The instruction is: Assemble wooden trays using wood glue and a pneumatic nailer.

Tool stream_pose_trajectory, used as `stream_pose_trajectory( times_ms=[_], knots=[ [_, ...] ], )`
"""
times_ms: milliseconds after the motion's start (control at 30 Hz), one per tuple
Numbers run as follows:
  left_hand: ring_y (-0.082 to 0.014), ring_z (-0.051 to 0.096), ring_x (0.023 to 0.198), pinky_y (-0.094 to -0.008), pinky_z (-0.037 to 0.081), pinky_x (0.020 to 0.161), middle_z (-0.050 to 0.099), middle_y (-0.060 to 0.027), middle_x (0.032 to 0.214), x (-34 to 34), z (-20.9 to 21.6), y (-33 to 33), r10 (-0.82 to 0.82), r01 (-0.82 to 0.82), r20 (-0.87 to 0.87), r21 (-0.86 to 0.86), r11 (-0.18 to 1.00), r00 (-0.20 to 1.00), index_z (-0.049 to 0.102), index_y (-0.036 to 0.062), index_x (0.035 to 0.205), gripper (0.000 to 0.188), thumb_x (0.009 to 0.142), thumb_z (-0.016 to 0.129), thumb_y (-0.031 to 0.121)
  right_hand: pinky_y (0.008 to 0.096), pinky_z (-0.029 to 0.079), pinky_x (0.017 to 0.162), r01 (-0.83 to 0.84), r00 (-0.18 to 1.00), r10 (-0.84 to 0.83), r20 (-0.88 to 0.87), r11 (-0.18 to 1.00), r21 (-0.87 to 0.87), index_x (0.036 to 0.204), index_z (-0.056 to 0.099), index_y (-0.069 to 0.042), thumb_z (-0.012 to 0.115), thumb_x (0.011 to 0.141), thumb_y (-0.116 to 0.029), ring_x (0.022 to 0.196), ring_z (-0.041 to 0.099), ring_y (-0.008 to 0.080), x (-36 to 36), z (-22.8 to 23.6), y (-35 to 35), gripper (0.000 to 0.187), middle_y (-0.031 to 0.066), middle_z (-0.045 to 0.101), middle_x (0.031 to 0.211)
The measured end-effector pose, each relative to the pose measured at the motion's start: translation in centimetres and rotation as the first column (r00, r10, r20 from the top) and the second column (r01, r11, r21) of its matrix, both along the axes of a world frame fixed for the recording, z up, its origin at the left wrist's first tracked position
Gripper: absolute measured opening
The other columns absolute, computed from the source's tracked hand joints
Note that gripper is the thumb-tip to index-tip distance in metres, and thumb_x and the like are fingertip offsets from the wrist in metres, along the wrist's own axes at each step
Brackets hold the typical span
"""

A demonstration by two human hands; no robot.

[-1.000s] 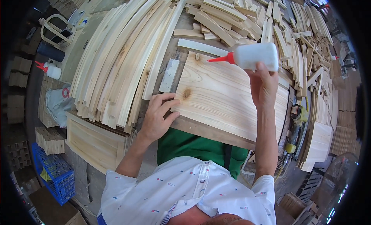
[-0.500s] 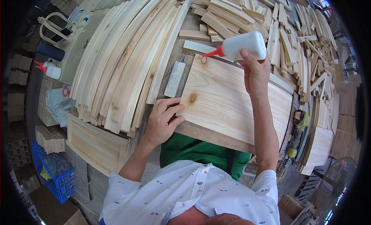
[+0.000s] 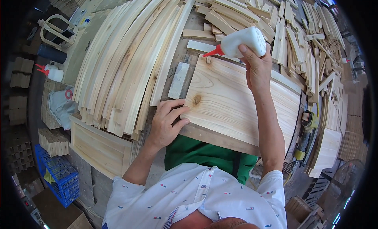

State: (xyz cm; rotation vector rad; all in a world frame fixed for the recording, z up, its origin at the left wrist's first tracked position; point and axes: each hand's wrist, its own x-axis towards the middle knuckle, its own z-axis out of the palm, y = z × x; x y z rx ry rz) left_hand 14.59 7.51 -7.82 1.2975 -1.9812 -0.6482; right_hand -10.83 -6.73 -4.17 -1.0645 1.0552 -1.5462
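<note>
A white glue bottle (image 3: 245, 42) with a red nozzle is gripped in my right hand (image 3: 256, 65). It is tilted so that the nozzle tip sits at the far left corner of a pale wooden panel (image 3: 236, 95), close to a knot. Whether the tip touches the wood, I cannot tell. My left hand (image 3: 168, 120) rests at the panel's near left edge, fingers apart, with fingertips against that edge. Beyond the panel lies a light strip (image 3: 212, 47), and a short speckled block (image 3: 179, 80) stands off its left side.
Long wooden slats (image 3: 130, 59) are stacked to the left. Loose wood pieces (image 3: 291, 40) are heaped at the far right. A second glue bottle (image 3: 54, 74) stands at the far left, above a blue crate (image 3: 61, 181). A power tool (image 3: 309, 120) lies right of the panel.
My right hand has moved the glue bottle slightly left, and its nozzle tip is now nearer the panel's far left corner. The left hand stays in place.
</note>
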Motion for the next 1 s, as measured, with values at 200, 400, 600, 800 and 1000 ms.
stream_pose_trajectory(
  times_ms=[200,400,600,800,1000],
  knots=[
    [-0.0294,0.054,0.108,-0.0389,0.046,0.093,0.06,-0.0087,0.116,-0.1,0.1,-0.1,-0.003,0.003,0.0,-0.002,1.0,1.0,0.067,0.0056,0.105,0.034,0.072,0.076,0.008,0.0309,0.052,0.08,-0.009,1.0,0.009,-0.012,1.0,-0.012,0.128,0.05,-0.004,0.082,0.077,-0.016,0.1,0.06,0.0158,0.2,-0.2,-0.2,0.061,0.0058,0.062,0.111],
    [-0.0294,0.055,0.106,-0.0389,0.046,0.091,0.061,-0.0086,0.115,-0.1,0.2,-0.2,0.0,0.0,0.003,-0.012,1.0,1.0,0.068,0.006,0.104,0.033,0.072,0.076,0.009,0.0307,0.052,0.082,-0.021,1.0,0.022,0.022,0.999,-0.041,0.127,0.05,-0.003,0.079,0.079,-0.012,0.101,0.06,0.0159,0.6,-0.1,-0.3,0.057,0.0056,0.062,0.111],
    [-0.0289,0.056,0.105,-0.0387,0.046,0.091,0.061,-0.0084,0.115,-0.1,0.1,-0.1,0.008,-0.008,0.019,-0.012,1.0,1.0,0.068,0.0061,0.103,0.034,0.071,0.077,0.01,0.0295,0.051,0.081,0.025,0.999,-0.025,0.023,1.0,-0.009,0.128,0.051,-0.005,0.079,0.08,-0.012,0.1,0.06,0.0151,-1.0,-0.3,0.5,0.056,0.0048,0.062,0.11],
    [-0.028,0.057,0.105,-0.0365,0.047,0.09,0.062,-0.0099,0.115,-0.4,0.4,-0.1,0.01,-0.01,0.01,-0.009,1.0,1.0,0.069,0.004,0.102,0.033,0.07,0.075,0.006,0.0282,0.052,0.077,0.118,0.993,-0.118,-0.013,0.993,0.001,0.127,0.052,-0.005,0.078,0.08,-0.011,0.098,0.062,0.0148,-4.3,0.0,2.0,0.054,0.0045,0.063,0.109],
    [-0.0279,0.057,0.108,-0.0365,0.046,0.092,0.062,-0.0108,0.115,-0.5,0.6,0.0,0.024,-0.024,-0.004,0.021,0.999,1.0,0.069,0.0025,0.102,0.035,0.068,0.075,0.001,0.0331,0.056,0.079,0.193,0.981,-0.193,0.009,0.981,-0.01,0.127,0.052,-0.005,0.077,0.081,-0.009,0.1,0.063,0.0175,-8.4,0.0,3.9,0.052,0.0061,0.064,0.11]
  ],
)
